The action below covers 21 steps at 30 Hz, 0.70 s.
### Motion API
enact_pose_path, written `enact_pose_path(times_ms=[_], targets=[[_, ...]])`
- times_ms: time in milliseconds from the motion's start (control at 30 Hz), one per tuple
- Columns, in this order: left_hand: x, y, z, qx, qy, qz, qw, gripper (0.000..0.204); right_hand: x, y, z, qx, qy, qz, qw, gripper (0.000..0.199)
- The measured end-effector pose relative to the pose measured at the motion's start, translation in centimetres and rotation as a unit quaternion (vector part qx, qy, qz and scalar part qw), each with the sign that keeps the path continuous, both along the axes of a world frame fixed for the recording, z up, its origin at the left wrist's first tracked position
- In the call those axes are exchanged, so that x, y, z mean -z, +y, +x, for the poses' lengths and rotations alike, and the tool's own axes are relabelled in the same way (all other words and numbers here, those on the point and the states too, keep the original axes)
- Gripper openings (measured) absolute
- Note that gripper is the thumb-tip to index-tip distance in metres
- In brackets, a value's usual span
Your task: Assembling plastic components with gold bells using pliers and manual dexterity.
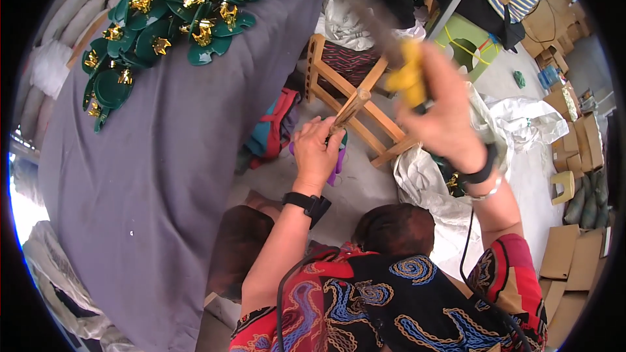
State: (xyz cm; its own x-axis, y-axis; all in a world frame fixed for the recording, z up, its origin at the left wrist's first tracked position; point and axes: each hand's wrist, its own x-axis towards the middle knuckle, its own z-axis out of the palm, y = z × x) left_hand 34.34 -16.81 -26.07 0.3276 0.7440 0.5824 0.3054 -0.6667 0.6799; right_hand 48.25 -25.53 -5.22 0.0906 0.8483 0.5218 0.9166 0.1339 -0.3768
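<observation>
Tabletop (163,176) was covered in matt grey cloth, slightly creased. Green pieces (156,19) on it looked like glossy moulded plastic, with shiny gold foil-like inserts. Stool (345,85) was bare pale wood, unvarnished. Tool (407,78) in right hand (450,124) had a yellow plastic body, blurred. Stick (349,111) at left hand (319,153) looked like raw wood. White sacks (521,120) were woven plastic; boxes (567,254) plain brown cardboard.

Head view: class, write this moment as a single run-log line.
left hand: grips wooden stick | right hand: raised, holds yellow-handled tool, blurred | nearby: wooden stool; green-and-gold pieces on grey cloth
</observation>
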Motion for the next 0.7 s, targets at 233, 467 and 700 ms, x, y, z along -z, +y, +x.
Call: enact_pose_path(times_ms=[233, 467, 700], targets=[[0.3, 0.1, 0.3, 0.006, -0.008, -0.02, 1.0, 0.028, -0.2, -1.7, 1.6, -0.021, -0.15, -0.064, 0.986, 0.037], [-1.6, 0.1, -0.4, 0.009, 0.009, -0.005, 1.0, 0.026, 0.7, -0.4, 0.8, 0.027, 0.017, -0.061, 0.998, 0.039], [-1.4, -0.3, -0.5, 0.025, 0.016, 0.01, 1.0, 0.027, 6.8, 1.3, -1.9, -0.129, 0.05, -0.01, 0.99, 0.053]])
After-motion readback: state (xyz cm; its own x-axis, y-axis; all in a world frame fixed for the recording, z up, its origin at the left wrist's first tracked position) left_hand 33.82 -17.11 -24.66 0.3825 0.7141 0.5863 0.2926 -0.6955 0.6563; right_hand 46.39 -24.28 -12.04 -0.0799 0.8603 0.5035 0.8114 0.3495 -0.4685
